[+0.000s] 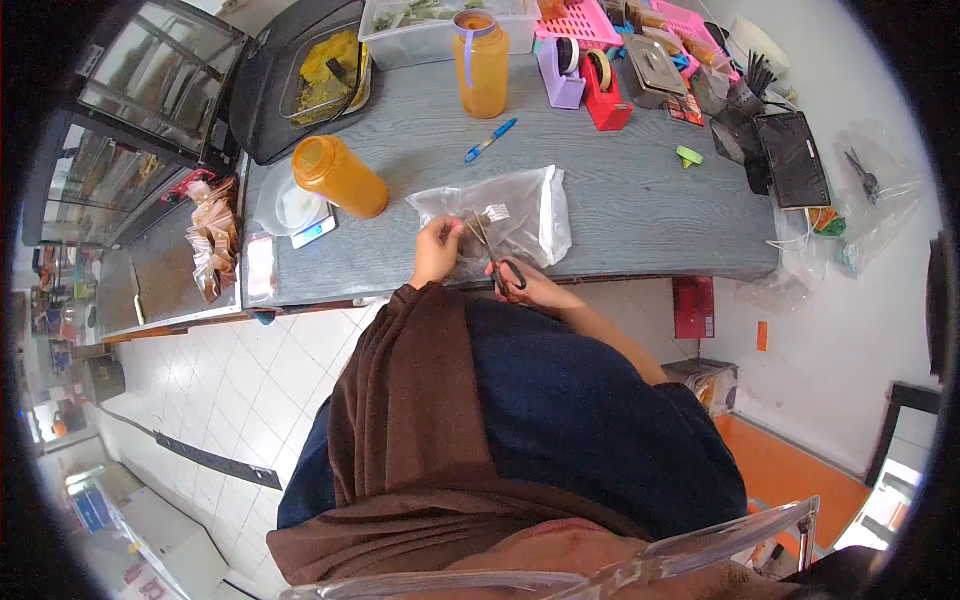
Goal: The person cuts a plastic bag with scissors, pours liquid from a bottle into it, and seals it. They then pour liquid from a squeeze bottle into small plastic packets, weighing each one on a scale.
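My right hand (540,292) is wrapped round the black handles of a pair of scissors (492,258). The scissor blades point away from me, over a clear plastic bag (525,215) lying flat at the table's near edge. Close to the blades, my left hand (437,252) is closed in a pinch at the bag's left side. What exactly sits between its fingertips is too small to make out, though the plastic runs up to them. A small white printed patch (497,212) shows on the bag.
Left of the bag, an orange-filled bottle (340,178) leans beside a small digital scale (314,232). Another filled bottle (481,70) stands farther back. A blue pen (490,141), a red tape dispenser (606,95) and a purple one (561,80) lie beyond the bag on the grey table (660,220).
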Demonstrator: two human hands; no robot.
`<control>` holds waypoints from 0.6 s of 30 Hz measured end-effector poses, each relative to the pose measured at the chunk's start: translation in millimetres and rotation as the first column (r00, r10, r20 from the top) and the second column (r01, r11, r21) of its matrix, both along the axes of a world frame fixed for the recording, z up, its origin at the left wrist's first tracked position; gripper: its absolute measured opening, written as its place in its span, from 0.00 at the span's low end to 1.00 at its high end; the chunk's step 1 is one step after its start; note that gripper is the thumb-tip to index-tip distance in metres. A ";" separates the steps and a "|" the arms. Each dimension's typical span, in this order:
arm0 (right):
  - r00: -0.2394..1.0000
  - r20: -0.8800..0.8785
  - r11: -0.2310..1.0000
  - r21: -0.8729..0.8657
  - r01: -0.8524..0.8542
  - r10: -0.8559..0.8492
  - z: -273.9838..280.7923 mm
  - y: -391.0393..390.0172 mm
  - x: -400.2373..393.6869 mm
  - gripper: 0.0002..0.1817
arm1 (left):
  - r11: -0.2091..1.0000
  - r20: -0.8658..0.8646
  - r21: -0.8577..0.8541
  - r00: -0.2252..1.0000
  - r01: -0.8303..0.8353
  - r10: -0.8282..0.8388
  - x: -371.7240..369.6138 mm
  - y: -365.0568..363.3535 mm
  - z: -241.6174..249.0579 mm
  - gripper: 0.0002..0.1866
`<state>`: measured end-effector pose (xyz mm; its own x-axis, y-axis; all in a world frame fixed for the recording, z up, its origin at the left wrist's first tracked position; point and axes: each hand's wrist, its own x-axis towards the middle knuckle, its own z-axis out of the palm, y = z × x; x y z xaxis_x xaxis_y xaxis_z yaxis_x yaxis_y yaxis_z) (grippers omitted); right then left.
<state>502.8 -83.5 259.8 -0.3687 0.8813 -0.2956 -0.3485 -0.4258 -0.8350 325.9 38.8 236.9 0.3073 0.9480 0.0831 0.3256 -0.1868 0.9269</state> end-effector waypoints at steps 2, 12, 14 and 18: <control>0.999 0.005 0.998 0.045 0.033 -0.033 -8.7 -2.6 -3.5 0.23 | 0.996 0.025 -0.091 1.000 -0.011 0.014 0.4 -1.1 5.5 0.08; 0.992 -0.087 0.993 -0.082 0.085 -0.092 -19.0 10.3 -11.4 0.21 | 0.979 0.095 -0.192 0.994 0.074 -0.057 -2.2 -2.0 4.4 0.08; 0.984 -0.125 0.985 -0.128 0.112 -0.128 -16.3 22.2 -13.7 0.19 | 0.983 0.116 -0.164 0.991 0.082 -0.063 -1.5 -4.1 3.7 0.08; 0.981 0.095 0.985 0.012 0.171 -0.172 4.3 25.2 -7.2 0.15 | 0.996 0.092 -0.080 0.995 0.037 -0.029 -3.0 -1.3 -11.8 0.08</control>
<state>495.6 -58.3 264.0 -0.1823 0.9302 -0.3186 -0.3349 -0.3634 -0.8694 322.9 37.5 225.1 0.3331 0.9422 0.0355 0.2341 -0.1191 0.9649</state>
